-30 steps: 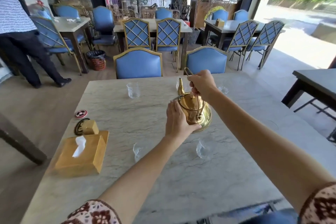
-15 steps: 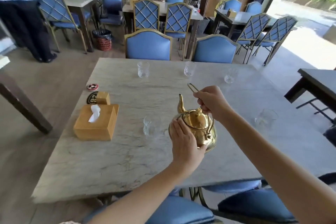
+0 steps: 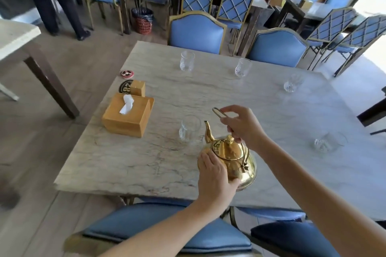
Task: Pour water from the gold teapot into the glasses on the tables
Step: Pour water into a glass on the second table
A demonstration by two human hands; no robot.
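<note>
Teapot (image 3: 229, 160) down near the front edge of the marble table (image 3: 125, 165), gold, lid on, spout aimed up and away at the closest glass (image 3: 189, 128). Right hand (image 3: 243, 126) curled round the wire handle above the lid, fingers closed on it, loop end of the handle poking out past the fingertips. Left hand (image 3: 215, 175) flat against the near-left side of the pot, fingers spread fairly wide over the belly, thumb tucked under toward the base. Can't tell if the base is touching the table or just off it.

Closest glass just beyond the spout, a bit left of the right fingertips, upright. Can't tell if anything's in it. Four more glasses well beyond both hands: two along the far edge (image 3: 187, 61) (image 3: 242, 67), one farther right (image 3: 291, 83), one off to the right of the right wrist (image 3: 325, 142).

Tissue box (image 3: 127, 115) well left of the fingers, white tissue sticking out the top. Small wooden block (image 3: 137, 88) and a round red coaster (image 3: 127, 73) beyond it. Blue chairs (image 3: 196, 32) tucked in on the far side.
</note>
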